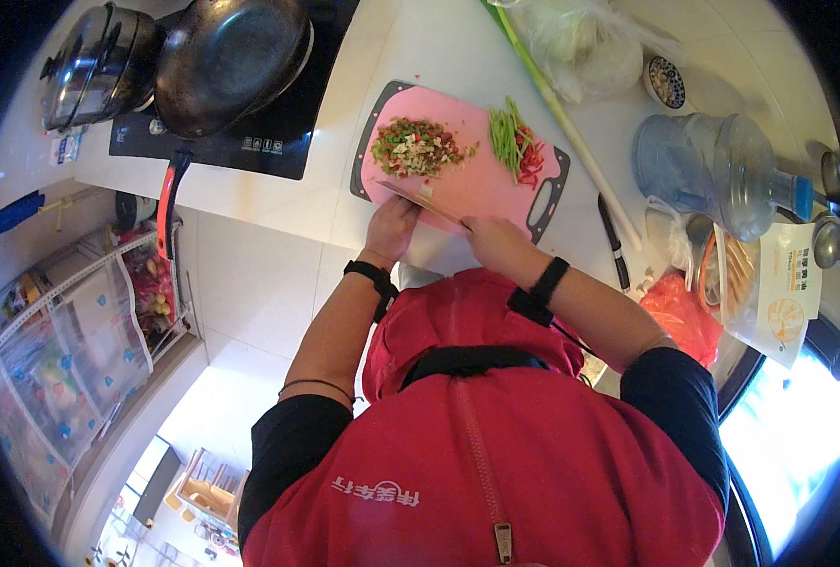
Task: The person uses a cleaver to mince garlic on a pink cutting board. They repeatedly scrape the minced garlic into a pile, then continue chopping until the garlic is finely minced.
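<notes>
My right hand [496, 241] grips the handle of a kitchen knife [423, 201], whose blade points left across the near edge of a pink cutting board [455, 106] with a dark grey rim. Beside the blade are the bent fingers of my left hand [390, 230]; whether they pinch anything is hidden. A pale bit of chopped food [426, 191] lies just beyond the blade. Farther back on the board is a heap of finely chopped green, red and whitish pieces [420, 147]. Green strips [506, 138] and red pepper strips [531, 161] lie at its right.
A wok [232, 64] and a lidded pot [97, 67] stand on the black cooktop [278, 145] at left. Right of the board lie a long leek or scallion [569, 131], a black capped pen-like object [611, 237], a water jug [710, 170] and a red plastic bag [682, 319].
</notes>
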{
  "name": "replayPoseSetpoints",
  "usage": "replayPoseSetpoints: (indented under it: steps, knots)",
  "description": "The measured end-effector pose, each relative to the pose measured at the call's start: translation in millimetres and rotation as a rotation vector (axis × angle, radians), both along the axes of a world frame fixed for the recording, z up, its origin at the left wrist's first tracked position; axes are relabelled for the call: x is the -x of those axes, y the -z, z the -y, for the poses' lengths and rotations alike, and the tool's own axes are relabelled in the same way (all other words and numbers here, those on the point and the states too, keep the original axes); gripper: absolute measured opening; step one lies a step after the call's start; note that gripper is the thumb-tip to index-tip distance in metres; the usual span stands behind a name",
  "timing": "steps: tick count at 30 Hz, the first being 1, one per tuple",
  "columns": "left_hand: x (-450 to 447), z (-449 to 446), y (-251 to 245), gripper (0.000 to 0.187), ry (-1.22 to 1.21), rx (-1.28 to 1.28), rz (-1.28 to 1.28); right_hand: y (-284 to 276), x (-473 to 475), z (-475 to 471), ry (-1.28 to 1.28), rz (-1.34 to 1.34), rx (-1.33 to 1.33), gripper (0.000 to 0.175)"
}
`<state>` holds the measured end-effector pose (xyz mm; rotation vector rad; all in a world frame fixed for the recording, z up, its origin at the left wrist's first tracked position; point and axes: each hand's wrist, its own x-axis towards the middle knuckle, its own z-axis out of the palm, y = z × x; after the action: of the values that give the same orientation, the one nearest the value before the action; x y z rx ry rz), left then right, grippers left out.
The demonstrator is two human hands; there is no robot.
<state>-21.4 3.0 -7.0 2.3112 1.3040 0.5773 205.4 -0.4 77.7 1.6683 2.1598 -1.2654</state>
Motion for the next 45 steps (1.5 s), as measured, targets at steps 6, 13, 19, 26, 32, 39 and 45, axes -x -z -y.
replayPoseSetpoints:
  steps: [6, 13, 19, 26, 32, 39, 45]
  knots:
    - [2.1, -0.4, -2.0, 0.024, 0.031, -0.090, -0.010, 4.1, 5.8, -13.5, 0.046, -0.015, 0.020, 0.027]
    - [-3.2, -1.9, -6.5, 0.023, -0.012, -0.050, 0.028, 5.9, 0.6, -8.7, -0.043, 0.038, 0.058, 0.031]
    - [2.0, -4.4, -7.1, 0.022, 0.044, -0.095, -0.033, 12.6, 12.1, -12.2, 0.071, -0.064, -0.027, 0.026]
    - [1.2, -1.4, 0.4, 0.023, 0.034, -0.169, -0.079, 8.0, 9.6, -8.8, 0.021, -0.036, 0.010, 0.027]
    - [1.1, -4.8, -2.3, 0.023, 0.015, -0.151, -0.035, 12.6, 19.7, -12.8, 0.071, -0.026, 0.089, 0.029]
    - [-1.1, -2.3, 0.7, 0.017, -0.057, -0.114, -0.026, -1.0, 3.3, -16.2, 0.021, -0.025, 0.109, 0.031]
    - [-0.2, -3.7, -0.7, 0.015, -0.028, -0.154, -0.011, 24.3, 21.2, -2.8, 0.108, -0.082, 0.046, 0.030]
